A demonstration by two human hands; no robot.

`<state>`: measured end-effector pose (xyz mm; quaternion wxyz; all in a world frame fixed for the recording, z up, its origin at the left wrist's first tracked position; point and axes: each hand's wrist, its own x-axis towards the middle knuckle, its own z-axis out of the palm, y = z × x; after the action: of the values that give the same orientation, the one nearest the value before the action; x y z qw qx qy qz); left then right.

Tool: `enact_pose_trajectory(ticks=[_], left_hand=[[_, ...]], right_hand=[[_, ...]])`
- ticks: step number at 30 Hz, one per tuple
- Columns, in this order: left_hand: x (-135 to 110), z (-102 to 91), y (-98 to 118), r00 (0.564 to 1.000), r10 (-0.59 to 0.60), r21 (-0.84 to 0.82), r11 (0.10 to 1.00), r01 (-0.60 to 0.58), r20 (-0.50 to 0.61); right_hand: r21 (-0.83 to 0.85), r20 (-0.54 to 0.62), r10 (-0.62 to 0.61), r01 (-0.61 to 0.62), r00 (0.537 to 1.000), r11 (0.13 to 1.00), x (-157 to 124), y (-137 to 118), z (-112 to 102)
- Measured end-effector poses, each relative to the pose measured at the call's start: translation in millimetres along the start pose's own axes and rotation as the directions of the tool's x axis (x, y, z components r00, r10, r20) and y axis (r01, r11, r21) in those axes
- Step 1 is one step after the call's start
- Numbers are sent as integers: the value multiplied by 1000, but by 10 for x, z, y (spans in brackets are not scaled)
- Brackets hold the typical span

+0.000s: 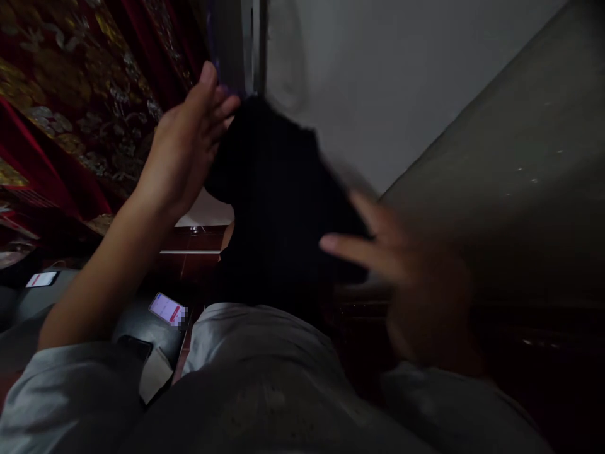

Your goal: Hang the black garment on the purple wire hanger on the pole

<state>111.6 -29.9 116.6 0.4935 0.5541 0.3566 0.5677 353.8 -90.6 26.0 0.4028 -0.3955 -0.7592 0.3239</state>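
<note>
A piece of black cloth (278,208), perhaps a garment, hangs between my two hands in front of my body. At its upper left edge my left hand (189,142) has its fingers curled on the cloth, thumb pointing up. Something thin and purple (229,91) shows by those fingertips, too dark to name. My right hand (401,258) is smeared by motion at the cloth's right side. Its thumb and a finger grip the edge there, with one digit lying over the front. The dimness hides the cloth's folds and details.
Red patterned curtains (80,82) hang on the left. A pale wall (368,69) stands ahead. On a dark grey seat (127,315) at lower left lies a lit phone (165,308); another lit phone (42,279) is farther left. Reddish tiles (196,239) cover the floor.
</note>
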Motion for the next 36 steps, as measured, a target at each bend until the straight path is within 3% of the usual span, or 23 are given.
enact_pose_trajectory(ticks=[1, 2, 4, 6, 8, 9, 10, 11, 13, 14, 15, 16, 20, 22, 24, 26, 29, 31, 32, 34, 36], left_hand=[[-64, 6, -15, 996, -87, -69, 994, 85, -23], [-125, -8, -46, 987, -156, -110, 983, 150, -40], [-230, -113, -136, 967, -246, -129, 963, 236, -72], [-306, -308, -221, 942, -327, -77, 944, 321, -80], [-356, -548, -250, 913, -400, 39, 914, 403, -76], [-376, -666, -235, 898, -436, 120, 890, 441, -66], [-393, -771, -201, 879, -473, 212, 855, 473, -51], [-410, -858, -151, 864, -502, 310, 815, 489, -40], [-437, -969, -25, 848, -528, 492, 728, 477, -42], [-445, -994, 40, 851, -523, 557, 691, 460, -55], [-446, -1003, 99, 864, -498, 600, 671, 436, -71], [-438, -1001, 147, 885, -458, 623, 669, 406, -85], [-273, -988, 183, 976, -209, 547, 811, 206, -58], [-126, -1013, 118, 999, -28, 535, 844, 44, -38], [7, -1054, 34, 977, 213, 616, 770, -166, -3], [71, -1088, -51, 876, 476, 712, 590, -382, 76], [-6, -1088, -203, 626, 762, 757, 311, -575, 163], [-123, -1057, -372, 511, 848, 755, 242, -609, 141], [-179, -1039, -488, 497, 860, 752, 254, -608, 112], [-262, -1004, -784, 548, 836, 739, 351, -576, 30], [-286, -970, -1129, 656, 753, 709, 487, -510, -45]], right_hand=[[-49, 203, -36, 47, 978, 998, -52, -82, 101], [-78, 378, -78, 116, 923, 990, -85, -150, 205], [-95, 618, -131, 240, 775, 966, -106, -227, 374], [-71, 749, -121, 261, 652, 963, -84, -220, 427], [-16, 846, -93, 199, 525, 980, -18, -146, 347], [18, 867, -90, 150, 489, 988, 34, -91, 277], [52, 858, -96, 101, 505, 994, 98, -27, 202], [83, 806, -102, 60, 583, 995, 174, 45, 137], [126, 547, -99, 34, 831, 991, 338, 209, 66], [130, 375, -89, 43, 923, 991, 416, 299, 68], [129, 229, -80, 51, 970, 990, 484, 392, 91], [139, 143, -67, 47, 987, 989, 538, 486, 129], [351, 159, 84, -136, 984, 926, 653, 802, 290], [479, 23, 165, -156, 986, 864, 732, 874, 298], [574, -197, 198, -51, 960, 817, 889, 878, 236], [622, -348, 198, 68, 916, 780, 1119, 835, 112], [638, -436, 203, 141, 877, 757, 1466, 753, -134], [612, -471, 177, 175, 864, 771, 1593, 720, -290], [597, -488, 152, 202, 859, 776, 1608, 715, -353], [575, -529, 88, 281, 844, 768, 1547, 728, -432], [577, -561, 61, 337, 826, 744, 1398, 774, -440]])
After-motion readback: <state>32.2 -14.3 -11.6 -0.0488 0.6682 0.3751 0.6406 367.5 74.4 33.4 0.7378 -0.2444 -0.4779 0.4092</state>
